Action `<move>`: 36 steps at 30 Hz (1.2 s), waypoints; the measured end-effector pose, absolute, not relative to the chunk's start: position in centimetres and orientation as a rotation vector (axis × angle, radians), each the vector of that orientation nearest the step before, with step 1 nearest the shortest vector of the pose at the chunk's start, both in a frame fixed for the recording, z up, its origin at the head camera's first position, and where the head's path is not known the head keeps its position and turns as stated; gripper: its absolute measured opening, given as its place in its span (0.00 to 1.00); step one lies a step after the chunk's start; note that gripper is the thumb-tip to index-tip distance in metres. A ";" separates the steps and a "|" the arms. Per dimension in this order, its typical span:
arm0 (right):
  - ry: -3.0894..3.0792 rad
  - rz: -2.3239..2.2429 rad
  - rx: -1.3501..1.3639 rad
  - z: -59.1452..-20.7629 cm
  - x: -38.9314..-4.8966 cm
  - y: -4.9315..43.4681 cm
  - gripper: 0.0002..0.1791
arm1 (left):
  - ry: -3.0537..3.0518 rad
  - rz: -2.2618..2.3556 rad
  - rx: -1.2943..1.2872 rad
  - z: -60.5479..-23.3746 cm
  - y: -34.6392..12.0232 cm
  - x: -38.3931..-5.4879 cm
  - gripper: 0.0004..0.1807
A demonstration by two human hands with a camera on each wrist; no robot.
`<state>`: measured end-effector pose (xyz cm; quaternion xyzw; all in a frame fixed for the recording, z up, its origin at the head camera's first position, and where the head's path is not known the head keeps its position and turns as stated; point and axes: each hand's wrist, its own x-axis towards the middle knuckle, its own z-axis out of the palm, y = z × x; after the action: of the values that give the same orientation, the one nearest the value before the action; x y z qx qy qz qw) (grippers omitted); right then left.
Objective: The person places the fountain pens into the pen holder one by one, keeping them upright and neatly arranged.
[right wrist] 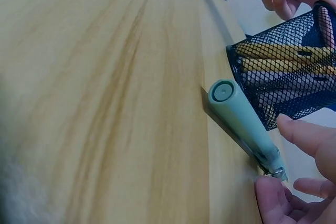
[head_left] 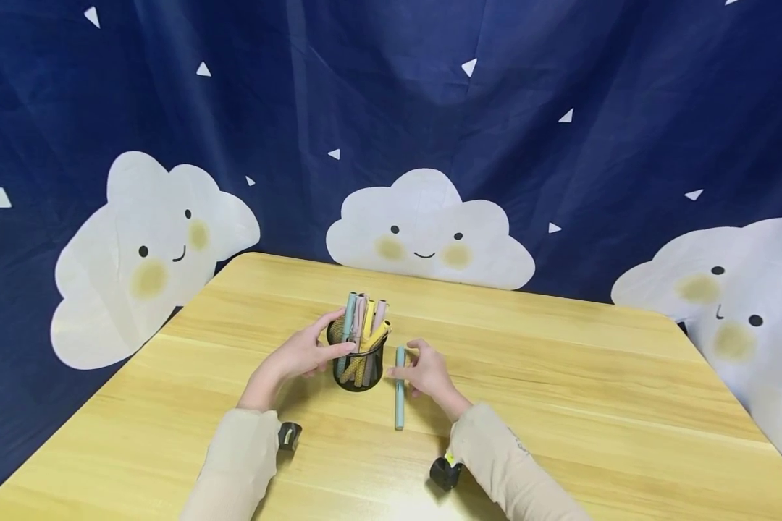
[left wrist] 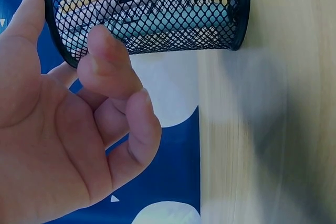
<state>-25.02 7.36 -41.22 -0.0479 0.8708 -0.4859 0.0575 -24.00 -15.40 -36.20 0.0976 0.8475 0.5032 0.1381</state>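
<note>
A black mesh pen holder (head_left: pixel 358 373) stands upright on the table, filled with several pens (head_left: pixel 365 322) in teal, yellow and pale mauve. My left hand (head_left: pixel 304 352) holds it at the left side, thumb and a finger at its rim. In the left wrist view, the other fingers (left wrist: pixel 134 129) bend loosely beside the mesh. Right of the holder, a teal pen (head_left: pixel 400 405) lies on the table. My right hand (head_left: pixel 430 370) hovers about its upper part, thumb across it. In the right wrist view, thumb and fingers stand spread around the pen's clip end (right wrist: pixel 273 169).
The wooden table (head_left: pixel 560 391) stretches to both sides. A dark blue curtain (head_left: pixel 391 87) with white clouds hangs behind its far edge. Black wrist devices (head_left: pixel 446 474) sit under both beige sleeves (head_left: pixel 234 456), close to the tabletop.
</note>
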 end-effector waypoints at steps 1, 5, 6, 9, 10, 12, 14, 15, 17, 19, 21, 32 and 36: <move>2.648 -1.460 -0.153 -41.2 -25.0 7.3 0.41 | 2.451 1.456 0.280 -36.2 -15.4 -24.0 0.44; 2.668 -1.433 -0.159 -41.0 -25.0 7.0 0.42 | 2.451 1.457 0.272 -36.1 -15.5 -24.0 0.44; 2.671 -1.431 -0.153 -41.0 -25.1 7.0 0.42 | 2.451 1.457 0.270 -36.0 -15.5 -23.9 0.44; 2.688 -1.415 -0.152 -41.0 -25.2 6.8 0.41 | 2.447 1.463 0.270 -36.1 -15.5 -23.9 0.43; 2.697 -1.405 -0.155 -41.0 -25.2 6.8 0.41 | 2.445 1.465 0.270 -36.1 -15.6 -23.9 0.43; 2.718 -1.378 -0.174 -41.0 -25.2 6.7 0.40 | 2.442 1.471 0.266 -36.1 -15.6 -23.9 0.43; 2.750 -1.337 -0.193 -41.0 -25.1 6.6 0.38 | 2.441 1.473 0.267 -36.1 -15.6 -23.9 0.43; 2.766 -1.316 -0.197 -41.0 -25.0 6.6 0.38 | 2.442 1.472 0.267 -36.1 -15.6 -23.9 0.43; 2.785 -1.285 -0.199 -41.0 -25.0 6.6 0.36 | 2.445 1.468 0.266 -36.0 -15.5 -23.9 0.43; 2.798 -1.266 -0.182 -41.0 -24.9 6.6 0.36 | 2.444 1.467 0.266 -36.0 -15.4 -23.9 0.43; 2.796 -1.270 -0.165 -41.0 -24.9 6.7 0.36 | 2.445 1.468 0.267 -36.0 -15.3 -23.9 0.43; 2.769 -1.296 -0.115 -41.2 -25.1 7.0 0.32 | 2.444 1.464 0.266 -36.0 -15.3 -24.0 0.43; 2.719 -1.341 -0.084 -41.1 -25.2 7.1 0.31 | 2.445 1.456 0.267 -36.0 -15.2 -24.0 0.42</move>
<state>-25.20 7.14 -41.10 -0.0276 0.8952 -0.4415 0.0541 -24.01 -15.22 -36.04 0.0924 0.8469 0.5042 0.1411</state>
